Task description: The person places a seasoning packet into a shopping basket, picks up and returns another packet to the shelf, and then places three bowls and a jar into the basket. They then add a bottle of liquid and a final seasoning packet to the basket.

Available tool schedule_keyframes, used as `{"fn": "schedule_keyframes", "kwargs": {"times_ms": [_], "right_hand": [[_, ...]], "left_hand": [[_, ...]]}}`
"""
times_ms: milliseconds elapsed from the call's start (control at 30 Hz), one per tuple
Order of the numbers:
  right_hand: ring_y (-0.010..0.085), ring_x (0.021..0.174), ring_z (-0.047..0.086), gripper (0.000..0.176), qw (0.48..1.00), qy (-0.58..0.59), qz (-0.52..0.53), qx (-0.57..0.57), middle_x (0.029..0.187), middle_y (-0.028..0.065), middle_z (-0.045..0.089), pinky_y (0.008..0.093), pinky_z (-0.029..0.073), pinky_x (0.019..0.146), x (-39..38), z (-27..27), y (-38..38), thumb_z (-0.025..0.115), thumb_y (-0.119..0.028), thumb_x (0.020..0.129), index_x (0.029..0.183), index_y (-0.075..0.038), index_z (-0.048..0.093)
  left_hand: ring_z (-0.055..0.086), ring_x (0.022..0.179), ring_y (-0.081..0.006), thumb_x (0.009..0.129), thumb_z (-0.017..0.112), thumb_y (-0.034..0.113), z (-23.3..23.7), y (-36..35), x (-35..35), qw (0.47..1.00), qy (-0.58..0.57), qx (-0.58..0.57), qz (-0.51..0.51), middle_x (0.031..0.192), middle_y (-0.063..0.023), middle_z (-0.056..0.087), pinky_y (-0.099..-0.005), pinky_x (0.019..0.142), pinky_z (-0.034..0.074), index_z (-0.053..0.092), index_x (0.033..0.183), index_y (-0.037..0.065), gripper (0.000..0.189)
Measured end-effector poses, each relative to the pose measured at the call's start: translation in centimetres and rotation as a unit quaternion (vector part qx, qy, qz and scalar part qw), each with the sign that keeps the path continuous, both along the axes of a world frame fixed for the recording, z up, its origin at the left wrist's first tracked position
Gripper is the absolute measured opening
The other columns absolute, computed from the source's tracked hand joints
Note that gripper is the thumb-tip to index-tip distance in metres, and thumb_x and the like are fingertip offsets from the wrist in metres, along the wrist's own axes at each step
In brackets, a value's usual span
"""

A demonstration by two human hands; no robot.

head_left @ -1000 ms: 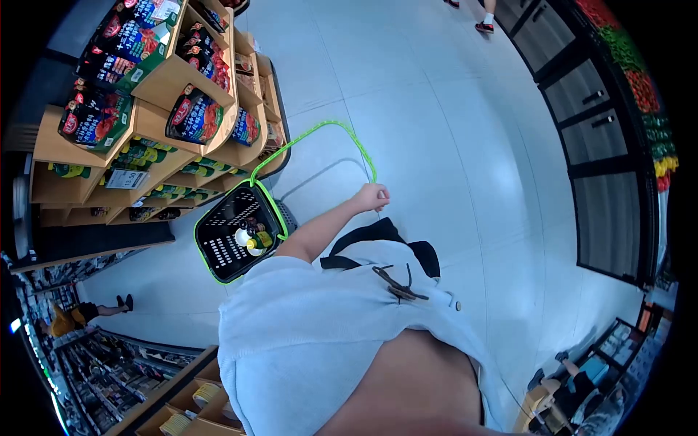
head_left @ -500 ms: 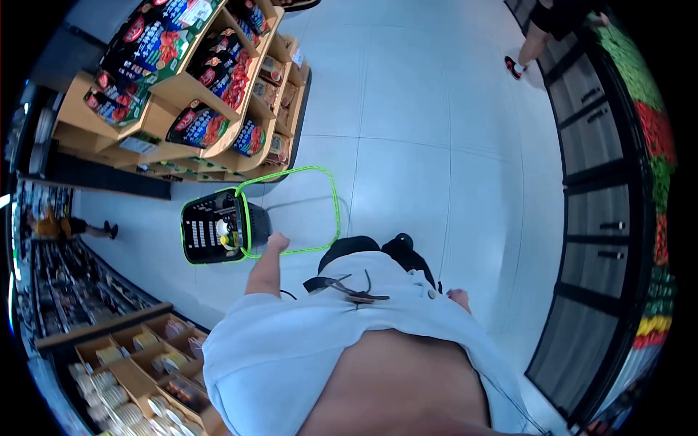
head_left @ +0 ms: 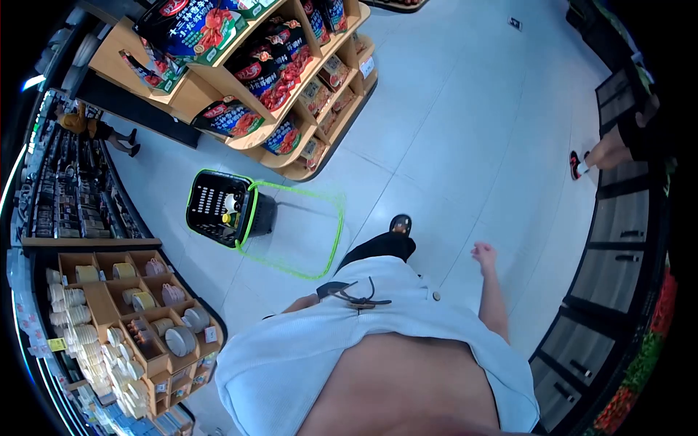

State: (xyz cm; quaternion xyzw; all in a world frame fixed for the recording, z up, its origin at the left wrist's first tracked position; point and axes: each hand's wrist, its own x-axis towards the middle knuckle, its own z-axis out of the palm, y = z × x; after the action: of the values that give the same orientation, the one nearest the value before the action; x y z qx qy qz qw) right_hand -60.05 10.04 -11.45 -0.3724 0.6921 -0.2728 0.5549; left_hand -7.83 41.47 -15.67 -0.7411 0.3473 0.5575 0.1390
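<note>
A black basket [head_left: 212,208] with white slots and a bright green rim stands on the floor at the left, with a yellow-capped bottle [head_left: 230,218] and a white item inside. Its long green handle [head_left: 339,236] reaches out towards my legs. My left hand [head_left: 302,303] is low beside my waist, below the handle and apart from it; its fingers are hidden. Out in front on the right, my right hand [head_left: 484,254] hangs over the floor with loosely bent fingers and nothing in it.
A wooden shelf unit [head_left: 298,168] with packaged food stands ahead on the left. Bowls and plates fill a rack [head_left: 156,349] at the lower left. Dark cabinets [head_left: 614,265] line the right side, where a person's leg [head_left: 605,154] shows. Another person [head_left: 91,127] is at the far left.
My left hand has drawn back from beside the basket to my waist. My right hand has swung forward. The view has turned, and one shoe now shows in front of me.
</note>
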Motion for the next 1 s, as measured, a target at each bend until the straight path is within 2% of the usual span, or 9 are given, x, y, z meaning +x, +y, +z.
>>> {"fn": "schedule_keyframes", "kwargs": {"times_ms": [167,200,267,367,467,600,700,833,1000], "right_hand": [[0.0151,0.059,0.061,0.028,0.993,-0.029,0.005,0.117,0.065,0.0056,0.060,0.0289,0.050,0.051,3.7,0.6,-6.4,0.058,-0.031,0.086,0.080,-0.004,0.059],[0.0152,0.058,0.061,0.029,0.991,-0.011,0.029,0.128,0.064,0.0056,0.060,0.0291,0.050,0.051,3.6,0.6,-7.9,0.057,-0.033,0.086,0.080,-0.004,0.059],[0.0153,0.057,0.061,0.030,0.985,0.026,0.075,0.153,0.064,0.0056,0.060,0.0294,0.050,0.049,2.9,0.2,-9.9,0.056,-0.033,0.087,0.078,-0.004,0.058],[0.0154,0.056,0.061,0.033,0.972,0.094,0.137,0.168,0.062,0.0059,0.060,0.0292,0.048,0.048,0.6,-1.1,-15.9,0.050,-0.034,0.090,0.076,-0.005,0.059],[0.0163,0.054,0.060,0.041,0.966,0.108,0.145,0.183,0.060,0.0055,0.059,0.0292,0.048,0.048,-0.8,-2.9,-23.0,0.043,-0.039,0.092,0.077,-0.004,0.060],[0.0179,0.059,0.061,0.046,0.967,0.061,0.172,0.176,0.067,0.0071,0.062,0.0314,0.049,0.055,1.9,-1.9,-34.8,0.036,-0.042,0.093,0.090,-0.004,0.061],[0.0195,0.074,0.061,0.044,0.964,0.027,0.186,0.187,0.085,0.0110,0.064,0.0338,0.050,0.064,8.3,-1.0,-45.7,0.033,-0.042,0.093,0.107,-0.006,0.055],[0.0192,0.089,0.058,0.043,0.934,-0.087,0.314,0.146,0.101,0.0119,0.061,0.0316,0.048,0.077,20.9,2.4,-58.0,0.030,-0.038,0.096,0.116,-0.006,0.051],[0.0203,0.105,0.055,0.050,0.839,-0.236,0.477,0.110,0.117,0.0150,0.056,0.0316,0.042,0.092,40.3,11.1,-62.2,0.030,-0.039,0.097,0.126,-0.001,0.044]], "left_hand": [[0.064,0.076,-0.0234,0.073,0.059,0.039,-0.3,-16.0,1.4,0.999,-0.008,0.003,0.036,0.082,-0.0130,0.067,-0.0354,0.071,0.049,0.068,0.087,0.006,0.036],[0.062,0.087,-0.0329,0.074,0.056,0.037,2.0,-20.2,1.4,0.987,-0.038,-0.132,0.078,0.089,-0.0200,0.065,-0.0394,0.078,0.049,0.067,0.085,0.006,0.035],[0.060,0.088,-0.0377,0.078,0.053,0.039,2.0,-28.0,2.4,0.945,-0.071,-0.287,0.136,0.089,-0.0218,0.064,-0.0414,0.077,0.049,0.064,0.094,0.005,0.040],[0.065,0.074,-0.0196,0.082,0.058,0.031,7.0,-38.4,1.7,0.876,0.033,-0.392,0.277,0.077,-0.0112,0.065,-0.0308,0.065,0.050,0.062,0.095,0.003,0.031],[0.062,0.071,-0.0129,0.085,0.057,0.027,8.3,-44.2,0.7,0.840,0.086,-0.429,0.321,0.076,-0.0054,0.064,-0.0264,0.062,0.048,0.062,0.097,0.005,0.026],[0.060,0.080,-0.0160,0.088,0.053,0.034,10.4,-47.4,-2.3,0.808,0.142,-0.297,0.489,0.093,-0.0050,0.062,-0.0312,0.070,0.048,0.058,0.106,0.007,0.032],[0.058,0.091,-0.0193,0.090,0.048,0.040,10.3,-48.1,-2.2,0.692,0.179,-0.243,0.655,0.105,-0.0065,0.058,-0.0361,0.079,0.047,0.053,0.114,0.008,0.040],[0.053,0.104,-0.0244,0.092,0.042,0.043,10.2,-47.3,-2.3,0.415,0.174,-0.289,0.845,0.117,-0.0100,0.051,-0.0409,0.088,0.045,0.047,0.121,0.009,0.045],[0.052,0.106,-0.0294,0.092,0.042,0.044,13.1,-48.3,-0.9,0.146,0.152,-0.299,0.930,0.119,-0.0130,0.049,-0.0423,0.091,0.043,0.048,0.118,0.010,0.043]]}}
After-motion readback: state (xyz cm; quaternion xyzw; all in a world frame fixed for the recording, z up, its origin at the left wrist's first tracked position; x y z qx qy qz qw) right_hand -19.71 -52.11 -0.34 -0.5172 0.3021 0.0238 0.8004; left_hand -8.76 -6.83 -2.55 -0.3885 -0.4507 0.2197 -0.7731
